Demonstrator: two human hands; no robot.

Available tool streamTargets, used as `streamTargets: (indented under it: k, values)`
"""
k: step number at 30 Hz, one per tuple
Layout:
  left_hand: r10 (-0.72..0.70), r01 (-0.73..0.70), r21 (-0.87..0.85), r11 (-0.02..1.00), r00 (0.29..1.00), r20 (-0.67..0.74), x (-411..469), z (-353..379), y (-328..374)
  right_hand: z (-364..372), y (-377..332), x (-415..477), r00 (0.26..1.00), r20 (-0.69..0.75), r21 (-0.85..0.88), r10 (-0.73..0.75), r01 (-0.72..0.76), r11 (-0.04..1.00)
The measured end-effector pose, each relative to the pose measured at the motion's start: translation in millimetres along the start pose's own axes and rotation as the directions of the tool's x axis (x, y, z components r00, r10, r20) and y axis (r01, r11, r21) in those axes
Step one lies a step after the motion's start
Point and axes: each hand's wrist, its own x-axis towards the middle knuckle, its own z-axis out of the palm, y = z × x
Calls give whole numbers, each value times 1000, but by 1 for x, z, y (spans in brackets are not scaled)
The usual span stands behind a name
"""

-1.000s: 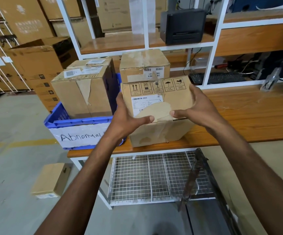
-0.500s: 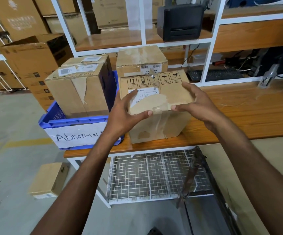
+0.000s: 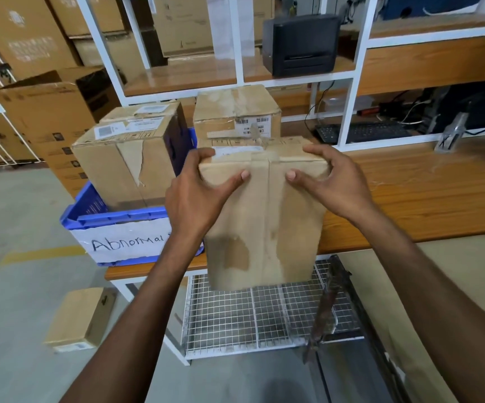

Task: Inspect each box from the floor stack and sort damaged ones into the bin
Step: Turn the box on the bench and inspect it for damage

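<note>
I hold a brown cardboard box (image 3: 264, 222) up in front of the wooden bench (image 3: 415, 199), its taped seam face turned toward me with dark scuffed patches low on the left. My left hand (image 3: 197, 193) grips its upper left corner and my right hand (image 3: 328, 178) its upper right corner, thumbs on the near face. A blue bin (image 3: 119, 219) labelled "Abnormal" sits at the bench's left end with two torn boxes (image 3: 130, 164) inside. Another worn box (image 3: 235, 112) stands on the bench behind the held one. A small flat box (image 3: 81, 318) lies on the floor.
A white shelf frame (image 3: 348, 91) rises behind the bench with a black printer (image 3: 302, 42), keyboard (image 3: 363, 132) and cables. A wire mesh shelf (image 3: 252, 315) sits under the bench. Large cartons (image 3: 46, 112) stand at the left on the concrete floor.
I have tipped the box: the face with the handling symbols and barcode label has turned up and away, and the taped seam face now faces me. My hands shifted to its top corners.
</note>
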Motion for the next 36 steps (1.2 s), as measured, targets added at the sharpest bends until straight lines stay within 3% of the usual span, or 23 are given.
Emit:
streamTargets:
  k: [3, 8, 13, 17, 25, 27, 30, 32, 34, 36]
  values:
    - [-30, 29, 78, 997, 999, 15, 3, 2, 8, 4, -5, 0, 997, -74, -75, 8, -13, 997]
    - [-90, 81, 142, 987, 994, 60, 3, 20, -10, 14, 3, 5, 996, -64, -107, 66, -72, 992]
    - [-112, 107, 42, 993, 982, 153, -6, 43, -38, 37, 35, 0, 992, -46, -99, 116, -120, 988]
    - [-89, 112, -80, 990, 964, 252, -11, 56, -53, 48, 52, -1, 986, 66, -62, 156, -152, 986]
    - [-126, 154, -128, 980, 970, 207, -19, 80, -66, 66, 64, 0, 976, 31, -9, 216, -216, 976]
    - [-205, 246, -146, 958, 947, 247, -21, 83, -70, 71, 69, -2, 968, 30, -25, 250, -249, 968]
    - [-311, 395, -122, 911, 849, 428, -23, 81, -78, 71, 80, -8, 931, 98, -80, 353, -346, 935]
    - [-312, 399, -66, 915, 800, 512, -30, 76, -85, 65, 87, -18, 884, 193, -83, 426, -417, 905]
    - [-297, 371, -42, 928, 802, 517, -39, 74, -88, 62, 93, -28, 864, 245, -70, 439, -436, 897]
    - [-283, 348, -63, 935, 843, 458, -46, 78, -88, 64, 94, -34, 886, 195, -65, 422, -417, 906]
